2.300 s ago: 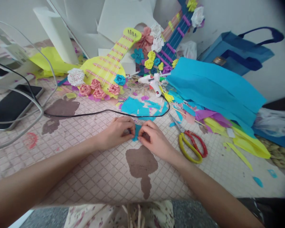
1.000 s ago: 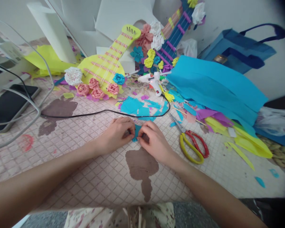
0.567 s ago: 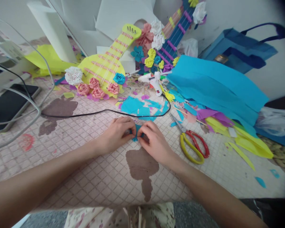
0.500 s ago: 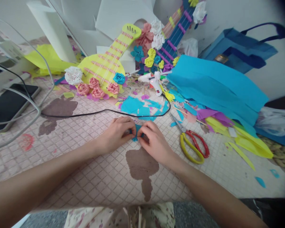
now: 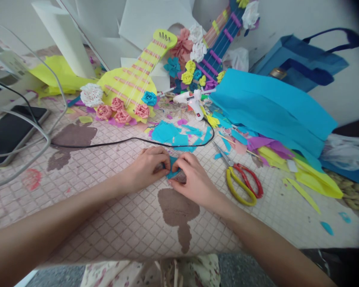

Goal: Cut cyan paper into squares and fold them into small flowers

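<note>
A small piece of blue crepe paper (image 5: 174, 162) lies between my two hands, low over the quilted table cover. My left hand (image 5: 148, 168) pinches its left side between thumb and fingers. My right hand (image 5: 195, 177) has its curled fingers on the right side of the paper, with the thumb a little lower, nearer to me. Fingers hide much of the piece. Just beyond my hands are cut blue paper scraps (image 5: 166, 132). Scissors (image 5: 242, 181) with yellow and red handles lie to the right of my right hand.
A black cord (image 5: 119, 142) runs across the table to a white glue gun (image 5: 197, 104). Behind stand a yellow paper guitar (image 5: 128, 85) with paper flowers and a blue one (image 5: 217, 54). Large blue paper sheets (image 5: 269, 107) lie right; a phone (image 5: 12, 131) lies left.
My right thumb has moved down and slightly left, apart from the index fingertip. More of the blue paper shows between my hands. My left hand keeps its pinch.
</note>
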`<state>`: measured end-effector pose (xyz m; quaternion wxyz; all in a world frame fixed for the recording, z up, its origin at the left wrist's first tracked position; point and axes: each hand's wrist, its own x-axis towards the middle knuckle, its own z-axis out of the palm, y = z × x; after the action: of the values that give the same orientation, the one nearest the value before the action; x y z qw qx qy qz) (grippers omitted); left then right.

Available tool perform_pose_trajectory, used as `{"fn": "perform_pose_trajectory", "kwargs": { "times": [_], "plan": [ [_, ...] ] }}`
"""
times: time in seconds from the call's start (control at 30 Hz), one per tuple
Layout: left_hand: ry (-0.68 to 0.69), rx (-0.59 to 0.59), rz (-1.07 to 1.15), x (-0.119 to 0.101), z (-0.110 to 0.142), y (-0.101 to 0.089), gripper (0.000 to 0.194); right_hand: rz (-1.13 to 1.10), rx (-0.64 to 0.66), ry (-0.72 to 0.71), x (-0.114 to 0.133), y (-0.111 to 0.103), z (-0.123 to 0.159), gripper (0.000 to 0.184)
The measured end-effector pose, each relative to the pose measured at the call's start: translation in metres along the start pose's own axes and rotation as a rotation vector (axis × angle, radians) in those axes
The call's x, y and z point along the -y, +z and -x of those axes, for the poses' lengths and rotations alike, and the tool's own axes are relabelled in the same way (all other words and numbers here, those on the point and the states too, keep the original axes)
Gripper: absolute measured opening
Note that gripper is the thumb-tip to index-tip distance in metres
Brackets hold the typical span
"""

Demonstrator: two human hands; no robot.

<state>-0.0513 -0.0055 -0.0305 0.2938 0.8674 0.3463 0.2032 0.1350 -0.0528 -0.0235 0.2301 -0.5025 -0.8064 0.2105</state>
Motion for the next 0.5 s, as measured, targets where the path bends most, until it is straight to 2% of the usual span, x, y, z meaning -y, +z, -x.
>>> {"fn": "perform_pose_trajectory", "kwargs": {
  "times": [0.2,0.5],
  "plan": [
    [0.014,0.021,-0.004,0.0035,0.0004,-0.0012,0.004,-0.005,0.021,0.009,0.0002,-0.0008,-0.0002,0.018],
    [-0.004,0.095,0.002,-0.0009,-0.0011,-0.0094,0.02,-0.062,0.048,-0.007,-0.0011,-0.0067,0.0002,0.02]
  ]
}}
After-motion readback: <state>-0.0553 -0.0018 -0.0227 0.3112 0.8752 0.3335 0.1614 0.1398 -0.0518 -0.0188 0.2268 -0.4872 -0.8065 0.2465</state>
